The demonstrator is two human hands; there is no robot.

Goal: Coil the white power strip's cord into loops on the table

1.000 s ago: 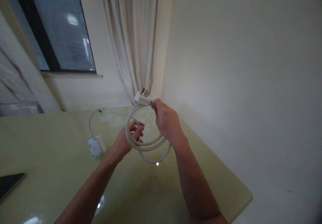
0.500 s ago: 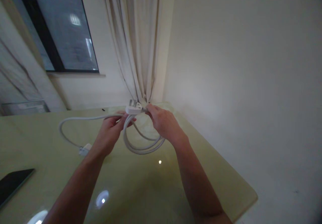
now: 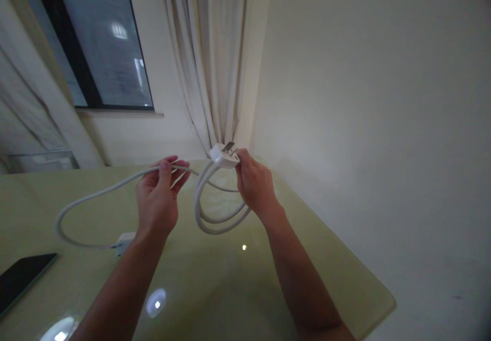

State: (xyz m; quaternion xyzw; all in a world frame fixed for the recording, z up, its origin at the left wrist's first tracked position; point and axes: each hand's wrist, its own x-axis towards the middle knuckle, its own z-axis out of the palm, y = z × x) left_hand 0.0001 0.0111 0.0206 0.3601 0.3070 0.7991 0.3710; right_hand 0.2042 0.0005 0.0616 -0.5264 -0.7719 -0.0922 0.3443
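The white cable [image 3: 58,223] is held above the pale green table [image 3: 215,290] by two bare hands. The right hand [image 3: 255,182] is closed around its coil [image 3: 217,231], with the thumb and fingers gathered just beside the plug [image 3: 224,157], whose metal pins point upward and to the right. The left hand [image 3: 159,198] holds one stretch of the cable lightly between thumb and fingers, and the other fingers are half spread. From there the cable bends widely to the left, down to a white socket block [image 3: 125,240], partly hidden behind the left forearm (any print on it, or on the plug, is too blurred to read). A dark flat object [image 3: 25,277] lies at the left edge.
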